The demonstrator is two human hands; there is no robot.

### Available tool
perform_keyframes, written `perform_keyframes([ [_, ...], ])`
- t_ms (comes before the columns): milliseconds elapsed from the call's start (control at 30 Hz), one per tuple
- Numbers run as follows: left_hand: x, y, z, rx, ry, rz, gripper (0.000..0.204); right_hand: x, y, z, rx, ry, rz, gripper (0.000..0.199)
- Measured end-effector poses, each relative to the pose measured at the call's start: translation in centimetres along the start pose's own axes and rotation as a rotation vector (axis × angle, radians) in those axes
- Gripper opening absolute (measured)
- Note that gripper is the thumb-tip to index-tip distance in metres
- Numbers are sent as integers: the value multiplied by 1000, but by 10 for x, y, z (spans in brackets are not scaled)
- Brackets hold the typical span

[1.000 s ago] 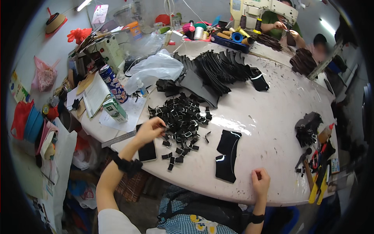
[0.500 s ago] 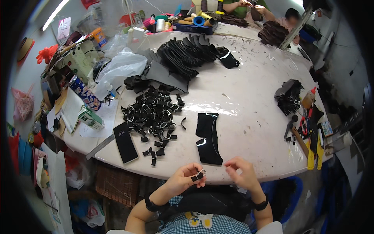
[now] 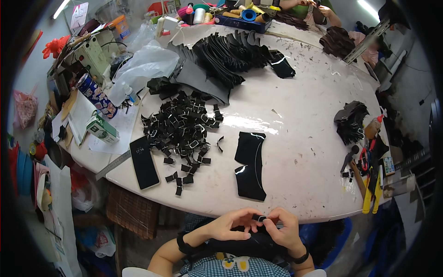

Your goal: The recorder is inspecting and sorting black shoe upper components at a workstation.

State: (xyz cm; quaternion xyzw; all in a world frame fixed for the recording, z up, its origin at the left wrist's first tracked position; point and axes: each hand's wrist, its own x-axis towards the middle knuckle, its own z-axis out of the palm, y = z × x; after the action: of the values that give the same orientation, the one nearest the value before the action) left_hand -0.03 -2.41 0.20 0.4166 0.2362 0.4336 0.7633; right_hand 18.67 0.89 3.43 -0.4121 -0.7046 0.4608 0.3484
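Note:
My right hand (image 3: 285, 229) pinches a small black strap loop with a metal ring (image 3: 261, 218) in front of the table's near edge. Close beside it, my left hand (image 3: 234, 225) has its fingers curved and apart, its thumb away from the loop and its fingertips at the loop's black end. Just beyond my hands a black cut panel (image 3: 249, 177) with a notched left side lies flat. To its left is a heap of similar black strap loops (image 3: 177, 122) with metal rings, several of them scattered toward me.
A phone (image 3: 144, 161) and a metal ruler (image 3: 113, 165) lie left of the heap. Stacked dark panels (image 3: 226, 53) fill the far middle. Scissors and yellow-handled tools (image 3: 369, 194) lie on the right, near a dark bundle (image 3: 350, 122). Another person's hands (image 3: 325, 14) work at the far side.
My right hand has moved left to meet my left hand and now pinches the strap loop. My left hand, which held it before, has loosened and spread its fingers.

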Motion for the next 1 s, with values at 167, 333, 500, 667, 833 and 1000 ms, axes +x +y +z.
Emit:
perform_keyframes([
  [167, 4, -3, 5, 246, 177, 65, 19, -2, 3, -3, -74, -65, -133, 9],
  [333, 6, -1, 6, -11, 53, -139, 10, -11, -3, -14, -11, -98, -97, 10],
  [500, 10, -9, 10, 320, 121, -114, 12, -16, -3, -15, 55, -162, 183, 11],
  [667, 18, 5, 8, 375, 103, -88, 17, -15, 8, -11, 1, -106, 15, 8],
  [833, 40, 33, -25, 1183, 511, 115, 32, -16, 17, -13, 30, 3, 67, 6],
  [1000, 56, 20, -47, 1723, 554, 11, 35, -14, 24, -11, 24, 2, 115, 4],
])
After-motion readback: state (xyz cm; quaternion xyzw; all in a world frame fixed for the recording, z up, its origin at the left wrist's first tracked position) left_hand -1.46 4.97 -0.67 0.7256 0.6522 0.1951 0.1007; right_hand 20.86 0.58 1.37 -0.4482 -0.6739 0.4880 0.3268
